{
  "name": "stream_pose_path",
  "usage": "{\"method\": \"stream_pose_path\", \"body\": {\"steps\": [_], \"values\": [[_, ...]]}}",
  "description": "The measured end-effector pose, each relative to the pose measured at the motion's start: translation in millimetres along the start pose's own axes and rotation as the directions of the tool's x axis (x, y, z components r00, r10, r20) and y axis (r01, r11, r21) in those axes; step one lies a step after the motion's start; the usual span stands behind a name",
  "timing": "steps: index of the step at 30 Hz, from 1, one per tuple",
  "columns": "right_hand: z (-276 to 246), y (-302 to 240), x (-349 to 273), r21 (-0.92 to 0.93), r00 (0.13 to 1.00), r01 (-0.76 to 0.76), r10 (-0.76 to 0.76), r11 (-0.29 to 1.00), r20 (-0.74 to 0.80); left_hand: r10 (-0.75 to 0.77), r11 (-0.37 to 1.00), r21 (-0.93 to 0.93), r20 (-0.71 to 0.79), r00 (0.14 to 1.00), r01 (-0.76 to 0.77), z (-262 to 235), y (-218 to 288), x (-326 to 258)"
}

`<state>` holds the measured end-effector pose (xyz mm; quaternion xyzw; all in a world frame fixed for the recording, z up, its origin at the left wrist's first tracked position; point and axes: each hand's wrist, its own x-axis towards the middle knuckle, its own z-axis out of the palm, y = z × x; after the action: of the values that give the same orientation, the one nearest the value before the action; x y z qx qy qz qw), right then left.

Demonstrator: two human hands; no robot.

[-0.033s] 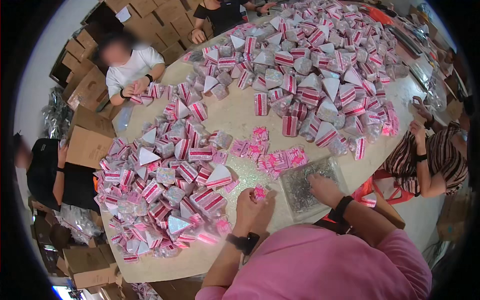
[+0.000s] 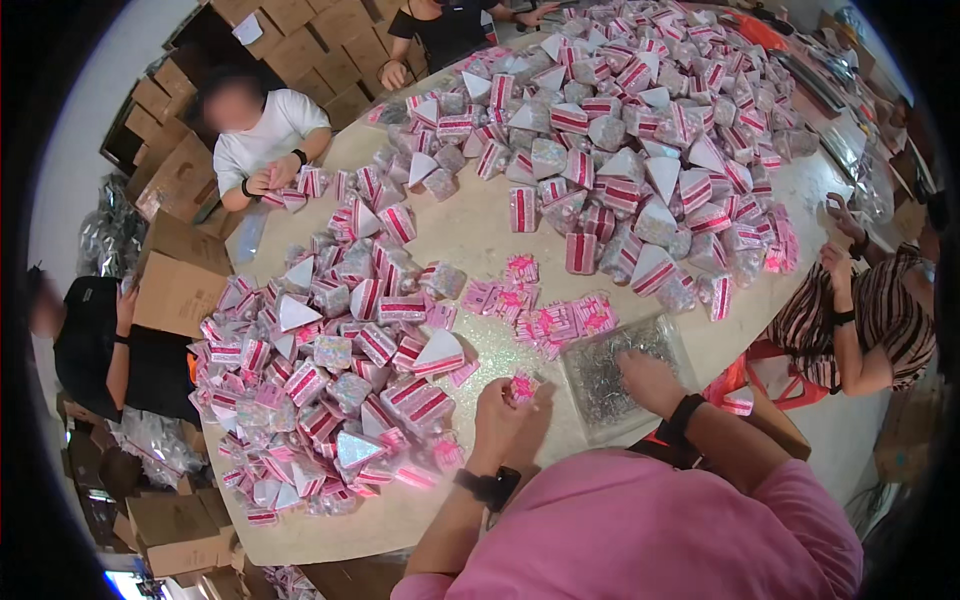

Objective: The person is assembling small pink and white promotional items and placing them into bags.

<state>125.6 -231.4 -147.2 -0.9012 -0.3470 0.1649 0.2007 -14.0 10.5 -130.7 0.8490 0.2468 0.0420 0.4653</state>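
Observation:
My left hand (image 2: 500,420) is closed on a small pink tag (image 2: 522,386), held just above the table's near side. My right hand (image 2: 650,380) reaches into a clear shallow tray (image 2: 600,436) of small silvery metal pieces (image 2: 597,375). Its fingertips are bent down among the pieces, and whatever they pinch is too small to make out. Beyond my hands lies a loose group of pink printed tags (image 2: 550,322). On the left is a heap of wrapped cake-slice-shaped items (image 2: 375,345), pink, white and red, some with tags.
A larger pile of the same wrapped items (image 2: 640,130) covers the table's far side. Co-workers sit or stand around: one in white (image 2: 270,130), one in black at left (image 2: 90,340), one in stripes at right (image 2: 880,310), another at the far edge. Cardboard boxes (image 2: 185,280) line the left.

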Motion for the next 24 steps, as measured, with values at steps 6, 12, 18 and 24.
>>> {"method": "stream_pose_path", "body": {"steps": [6, 12, 18, 24], "values": [[10, 25, 5, 0.098, 0.999, 0.000, -0.005, 0.995, 0.051, -0.052, 0.996, -0.069, 0.020, 0.998, 0.053, 3, -5, -5], [-4, 26, 3, 0.136, 0.999, 0.023, -0.017, 0.990, -0.045, -0.033, 0.997, -0.068, 0.053, 0.998, 0.036, 2, -5, -6], [-28, 7, 2, 0.219, 0.996, -0.018, 0.036, 0.975, -0.078, -0.048, 0.998, -0.035, 0.060, 0.997, 0.050, -2, 0, -6], [-11, 15, 0, 0.097, 0.995, 0.011, -0.001, 0.995, -0.099, 0.092, 0.996, 0.016, -0.063, 0.994, -0.092, 6, -13, -6]]}}
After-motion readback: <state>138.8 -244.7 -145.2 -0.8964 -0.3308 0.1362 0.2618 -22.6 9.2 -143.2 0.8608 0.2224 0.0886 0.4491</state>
